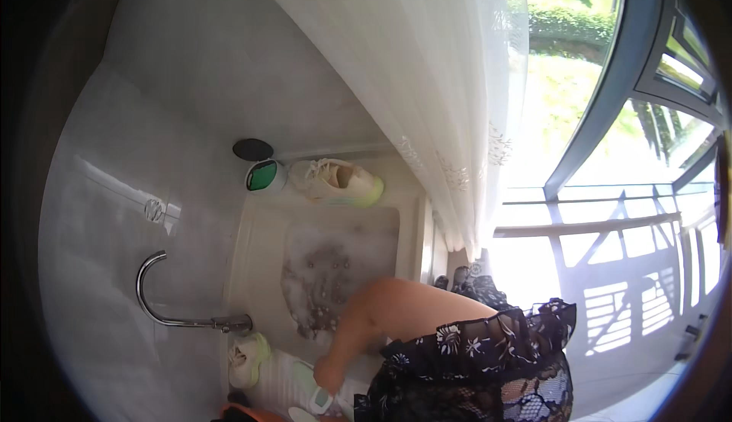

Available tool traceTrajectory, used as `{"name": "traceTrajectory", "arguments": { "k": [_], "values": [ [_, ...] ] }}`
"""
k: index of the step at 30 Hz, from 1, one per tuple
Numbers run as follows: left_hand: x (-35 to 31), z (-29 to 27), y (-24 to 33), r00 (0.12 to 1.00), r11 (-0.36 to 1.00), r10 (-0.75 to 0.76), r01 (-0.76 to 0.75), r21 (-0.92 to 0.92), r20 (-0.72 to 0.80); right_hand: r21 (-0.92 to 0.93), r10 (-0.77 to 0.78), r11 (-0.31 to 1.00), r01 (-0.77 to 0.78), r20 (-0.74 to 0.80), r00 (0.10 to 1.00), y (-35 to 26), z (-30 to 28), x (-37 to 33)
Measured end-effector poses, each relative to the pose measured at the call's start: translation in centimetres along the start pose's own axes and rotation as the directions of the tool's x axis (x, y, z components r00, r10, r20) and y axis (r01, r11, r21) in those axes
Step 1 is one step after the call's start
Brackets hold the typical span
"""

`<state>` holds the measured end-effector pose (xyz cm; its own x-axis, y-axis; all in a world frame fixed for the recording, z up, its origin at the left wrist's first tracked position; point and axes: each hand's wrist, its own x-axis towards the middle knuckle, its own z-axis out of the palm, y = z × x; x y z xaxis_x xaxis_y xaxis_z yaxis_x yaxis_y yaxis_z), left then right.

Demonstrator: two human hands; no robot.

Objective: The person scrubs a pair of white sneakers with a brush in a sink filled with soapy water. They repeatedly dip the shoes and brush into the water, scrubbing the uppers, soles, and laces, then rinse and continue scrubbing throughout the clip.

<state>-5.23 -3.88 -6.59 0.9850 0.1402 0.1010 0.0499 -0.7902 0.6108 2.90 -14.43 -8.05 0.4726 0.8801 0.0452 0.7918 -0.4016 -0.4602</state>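
My right arm comes in from the lower right in a black lace sleeve with white flowers, its elbow bent over the basin. My right hand [329,375] is closed, fingers down, at the end of a small white-and-green object [321,401] whose kind I cannot make out. Under and beside it lies a pale ribbed surface [286,369] with a light green patch. A cream sneaker with a lime edge [248,361] sits to its left. Suds and murky grey water fill the basin [412,231]. My left hand is out of view.
Another cream sneaker [335,182] rests on the far ledge, next to a white tub with green inside [264,176] and a dark round lid [252,149]. A curved chrome faucet [152,300] rises at the left. A white curtain [427,117] hangs by the windows.
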Motion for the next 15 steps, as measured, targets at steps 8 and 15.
{"name": "traceTrajectory", "arguments": {
  "k": [8,15],
  "values": [
    [1.4,1.1,-0.4,0.999,0.999,-0.008,0.006,0.033,0.048,0.115,0.224,0.97,-0.214,-0.084,0.971,2.9,-3.1,-1.3],
    [-0.1,0.3,-2.2,0.997,0.998,-0.068,0.068,0.002,0.038,0.124,0.27,0.957,-0.262,-0.047,0.962,0.6,-3.1,-2.6]
  ]
}}
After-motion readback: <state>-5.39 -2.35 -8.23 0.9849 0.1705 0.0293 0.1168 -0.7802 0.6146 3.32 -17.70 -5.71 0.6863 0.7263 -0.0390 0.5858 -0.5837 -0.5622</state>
